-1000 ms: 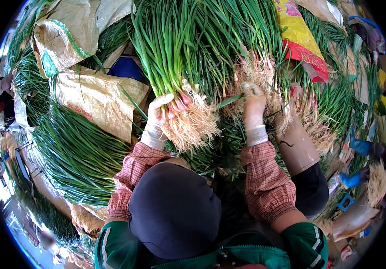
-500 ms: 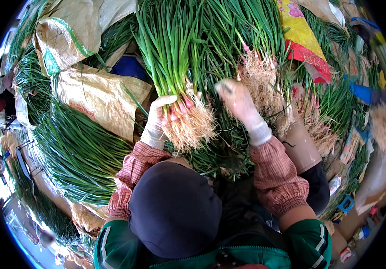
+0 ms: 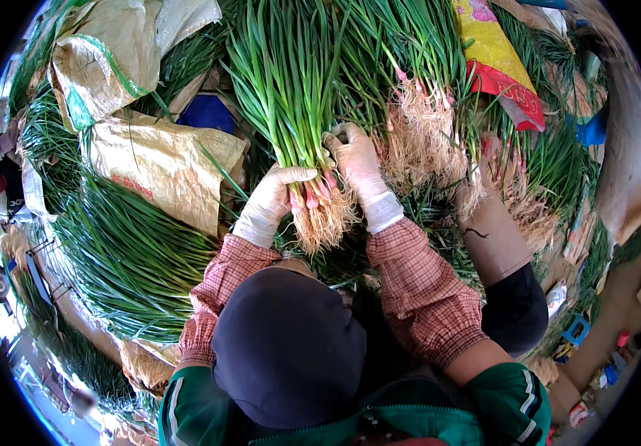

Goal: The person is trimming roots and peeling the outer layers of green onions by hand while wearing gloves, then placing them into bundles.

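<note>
A bunch of spring onions (image 3: pixel 287 82) stands with long green leaves pointing away from me, its pinkish bulbs and pale stringy roots toward me. My left hand (image 3: pixel 272 197), in a whitish glove, is closed round the stems just above the bulbs, the thumb lying across the front. My right hand (image 3: pixel 355 160), gloved the same way, has its bent fingers closed at the right edge of the same stems. Part of those fingertips is hidden by the stems and the hand itself.
More spring onions with shaggy roots (image 3: pixel 424 126) lie to the right. A large heap of green leaves (image 3: pixel 127 260) spreads at the left, beside tan woven sacks (image 3: pixel 164 160). A yellow and red sack (image 3: pixel 499 67) lies at the far right. A boot-clad leg (image 3: pixel 495 238) is right of my forearm.
My right hand has come left to the bunch, where its fingers now close on the stems. The bunch has shifted slightly right and turned in my left hand.
</note>
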`<state>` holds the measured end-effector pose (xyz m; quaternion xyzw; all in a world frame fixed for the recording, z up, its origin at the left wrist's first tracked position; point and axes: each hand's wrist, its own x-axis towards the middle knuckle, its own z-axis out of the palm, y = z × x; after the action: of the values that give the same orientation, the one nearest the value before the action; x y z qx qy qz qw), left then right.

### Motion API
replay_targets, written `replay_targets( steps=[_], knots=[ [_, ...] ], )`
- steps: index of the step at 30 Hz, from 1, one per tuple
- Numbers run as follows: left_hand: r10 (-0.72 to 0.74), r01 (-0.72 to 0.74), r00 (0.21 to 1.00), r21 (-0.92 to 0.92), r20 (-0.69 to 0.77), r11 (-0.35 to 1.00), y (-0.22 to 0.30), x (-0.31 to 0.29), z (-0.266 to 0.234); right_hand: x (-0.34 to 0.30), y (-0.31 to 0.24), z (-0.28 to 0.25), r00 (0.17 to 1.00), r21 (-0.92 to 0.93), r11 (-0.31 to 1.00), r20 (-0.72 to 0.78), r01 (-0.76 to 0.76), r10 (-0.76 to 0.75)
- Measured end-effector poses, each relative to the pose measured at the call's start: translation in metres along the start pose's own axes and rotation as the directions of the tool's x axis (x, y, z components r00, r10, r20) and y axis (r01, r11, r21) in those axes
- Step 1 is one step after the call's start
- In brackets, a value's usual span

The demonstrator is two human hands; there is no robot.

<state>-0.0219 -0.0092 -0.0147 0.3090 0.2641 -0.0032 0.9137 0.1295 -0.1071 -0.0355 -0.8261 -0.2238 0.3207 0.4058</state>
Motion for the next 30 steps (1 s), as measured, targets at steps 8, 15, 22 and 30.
replay_targets(
  steps=[8,15,22,30],
  knots=[
    [-0.008,0.006,0.999,-0.043,-0.05,0.999,-0.009,-0.001,-0.007,0.007,0.025,0.01,0.921,0.509,0.778,0.083,-0.368,0.381],
    [0.349,-0.314,0.935,-0.316,0.061,0.895,0.018,-0.026,-0.004,-0.054,0.04,-0.052,0.774,0.141,0.922,0.597,-0.36,0.21],
    [0.335,-0.339,0.94,-0.21,-0.058,0.917,0.017,-0.004,-0.015,0.003,0.053,-0.106,0.998,-0.273,0.96,0.008,-0.059,0.064],
    [0.233,-0.13,0.944,-0.386,0.233,0.913,0.004,0.003,-0.003,-0.02,0.013,-0.069,0.872,-0.8,0.528,-0.013,0.285,-0.489]
  ],
)
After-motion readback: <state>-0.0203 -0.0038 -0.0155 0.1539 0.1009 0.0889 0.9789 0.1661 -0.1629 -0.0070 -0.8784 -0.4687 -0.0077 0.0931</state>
